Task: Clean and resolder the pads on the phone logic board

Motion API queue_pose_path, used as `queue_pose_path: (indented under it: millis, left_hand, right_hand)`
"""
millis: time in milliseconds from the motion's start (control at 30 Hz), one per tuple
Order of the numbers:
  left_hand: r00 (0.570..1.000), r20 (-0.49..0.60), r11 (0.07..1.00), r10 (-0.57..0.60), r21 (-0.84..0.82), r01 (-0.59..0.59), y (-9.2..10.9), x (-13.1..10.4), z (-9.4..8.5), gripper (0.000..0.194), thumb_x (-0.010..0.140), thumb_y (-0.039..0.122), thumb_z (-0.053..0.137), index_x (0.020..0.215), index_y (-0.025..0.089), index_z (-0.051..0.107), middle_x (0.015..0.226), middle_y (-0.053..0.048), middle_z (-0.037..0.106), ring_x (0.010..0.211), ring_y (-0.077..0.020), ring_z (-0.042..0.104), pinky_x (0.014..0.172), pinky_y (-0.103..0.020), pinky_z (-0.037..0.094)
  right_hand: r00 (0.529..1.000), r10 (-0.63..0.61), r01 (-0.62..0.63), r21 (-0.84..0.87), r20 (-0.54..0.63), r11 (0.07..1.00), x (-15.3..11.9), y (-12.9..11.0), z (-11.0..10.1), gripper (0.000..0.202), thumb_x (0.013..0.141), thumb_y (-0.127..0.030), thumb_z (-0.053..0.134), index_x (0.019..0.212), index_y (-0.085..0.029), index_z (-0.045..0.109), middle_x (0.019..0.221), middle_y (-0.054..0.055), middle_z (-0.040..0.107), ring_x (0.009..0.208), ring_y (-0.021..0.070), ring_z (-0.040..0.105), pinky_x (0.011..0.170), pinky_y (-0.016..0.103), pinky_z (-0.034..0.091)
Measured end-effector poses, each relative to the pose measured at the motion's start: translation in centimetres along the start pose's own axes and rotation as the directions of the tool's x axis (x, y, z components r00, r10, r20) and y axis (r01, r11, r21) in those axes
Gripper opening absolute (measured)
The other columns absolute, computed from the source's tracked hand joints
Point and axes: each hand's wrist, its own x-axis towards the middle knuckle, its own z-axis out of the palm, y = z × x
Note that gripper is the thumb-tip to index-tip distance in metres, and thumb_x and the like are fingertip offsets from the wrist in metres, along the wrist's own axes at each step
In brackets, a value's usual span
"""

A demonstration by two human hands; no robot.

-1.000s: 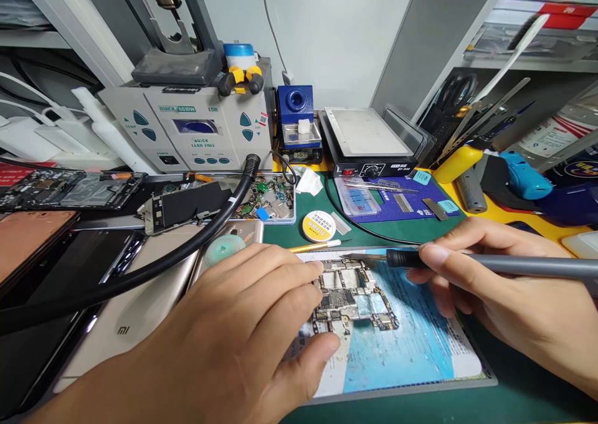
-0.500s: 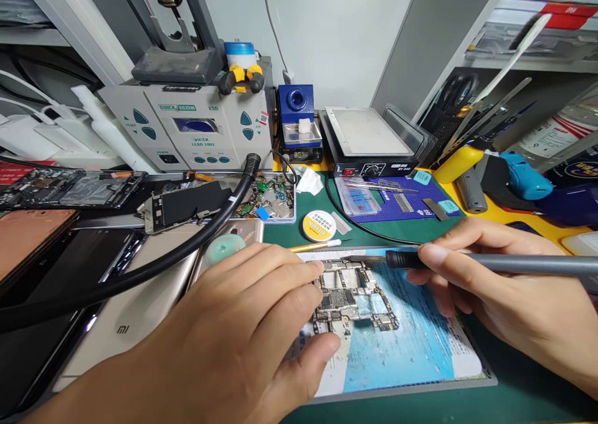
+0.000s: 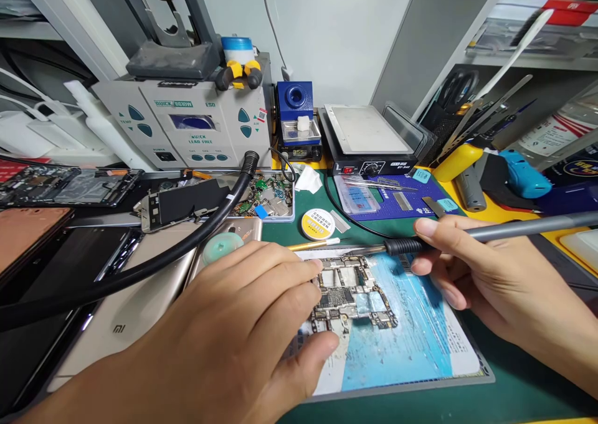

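Circuit board: left hand, half-open, fingertips at its left edge; right hand, pinched round soldering iron, tip near its far edge

A green work surface bears a grey-edged mat, a round tin and a hotplate.

Bare left hand, bare right hand

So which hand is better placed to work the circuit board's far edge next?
Right, probably: the right hand grips the soldering iron, its tip near that edge. The left hand rests by the circuit board, no tool visible in it.
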Motion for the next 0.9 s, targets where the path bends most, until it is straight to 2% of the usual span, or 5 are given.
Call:
queue_pose_path:
  millis: [133, 367, 667, 900]
  left_hand:
    - [1.000, 0.012, 1.000, -0.014, 0.001, 0.014, 0.05, -0.17, 0.02, 0.023, 0.095, 0.028, 0.066, 0.116, 0.018, 0.068, 0.122, -0.002, 0.074, 0.119, -0.0206, 0.063, 0.119, -0.039, 0.037]
    - [0.999, 0.038, 1.000, -0.003, -0.012, 0.003, 0.00, -0.43, 0.10, 0.023, 0.096, 0.027, 0.066, 0.116, 0.017, 0.068, 0.125, -0.004, 0.073, 0.122, -0.0199, 0.060, 0.120, -0.039, 0.035]
    - [0.998, 0.055, 1.000, -0.010, -0.013, 0.011, 0.00, -0.38, 0.11, 0.023, 0.096, 0.025, 0.066, 0.117, 0.018, 0.066, 0.124, -0.003, 0.072, 0.121, -0.0202, 0.060, 0.119, -0.041, 0.035]
    - [0.999, 0.047, 1.000, 0.010, -0.006, -0.009, -0.11, -0.22, 0.00, 0.020, 0.097, 0.025, 0.063, 0.115, 0.017, 0.065, 0.120, -0.004, 0.072, 0.115, -0.0214, 0.061, 0.115, -0.041, 0.037]
  right_hand:
    - [1.000, 0.013, -0.013, 0.027, 0.007, 1.000, -0.06, 0.07, 0.01, 0.044, 0.064, -0.050, 0.095, 0.055, -0.017, 0.067, 0.053, 0.005, 0.070, 0.029, 0.0069, 0.044, 0.031, 0.019, 0.031]
    - [1.000, 0.008, -0.008, 0.026, 0.006, 1.000, 0.02, 0.02, 0.09, 0.040, 0.063, -0.046, 0.096, 0.059, -0.018, 0.067, 0.055, 0.006, 0.072, 0.029, 0.0083, 0.047, 0.031, 0.019, 0.029]
    - [0.999, -0.026, 0.026, -0.017, 0.021, 1.000, 0.04, 0.38, -0.36, 0.043, 0.067, -0.052, 0.093, 0.056, -0.022, 0.064, 0.053, 0.005, 0.071, 0.032, 0.0113, 0.048, 0.032, 0.022, 0.028]
    - [1.000, -0.012, 0.013, -0.050, 0.019, 0.999, 0.00, 0.38, -0.45, 0.043, 0.070, -0.055, 0.091, 0.056, -0.025, 0.063, 0.035, -0.003, 0.046, 0.039, 0.0161, 0.054, 0.034, 0.023, 0.028]
